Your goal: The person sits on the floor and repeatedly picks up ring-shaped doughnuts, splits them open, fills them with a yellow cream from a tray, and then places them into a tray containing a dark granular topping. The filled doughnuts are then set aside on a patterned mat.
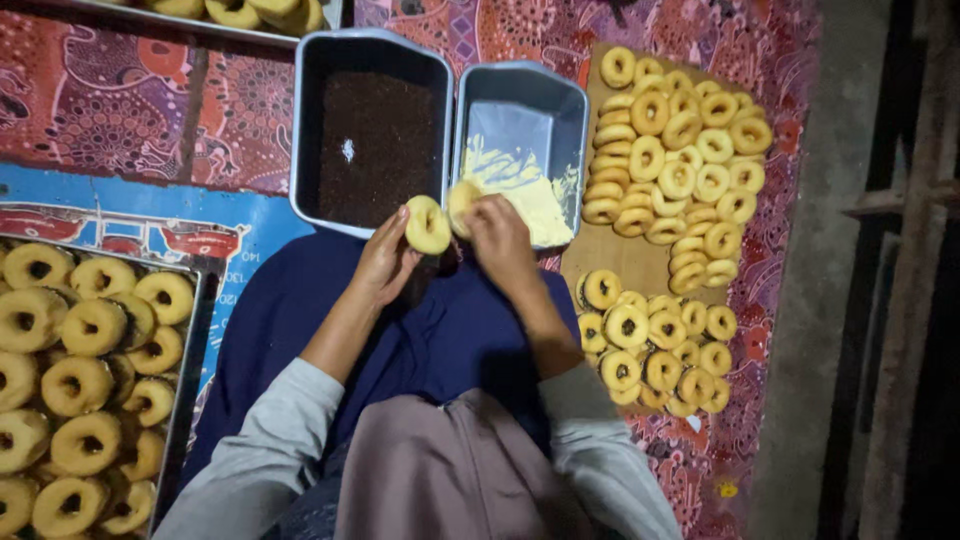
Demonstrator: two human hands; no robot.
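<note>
I sit on the floor with the cream tin (575, 110) as my marker: it lies straight ahead of my knees, pale cream smeared over its near half. My left hand (385, 262) pinches one ring doughnut (427, 225) upright by its lower edge, just left of the tin's near corner and over the near rim of the sprinkle tin (305, 120), which stands touching the cream tin's left wall. My right hand (500, 235) is curled around a second doughnut (462, 203), held at the cream tin's near rim; I cannot tell how much of its face is coated, since my fingers hide it. To do this well, I judge I should keep a light grip on the edges only, so the soft rings do not dent, and press the flat face evenly into the cream rather than dragging it, then turn it over the dark sprinkles without letting cream drip on my blue skirt (300, 330) below. Right of the cream tin, a board (625, 255) carries heaps of plain doughnuts (680, 160), near enough to reach. Far left of the tin, a tray (192, 330) holds more rings (90, 385).
</note>
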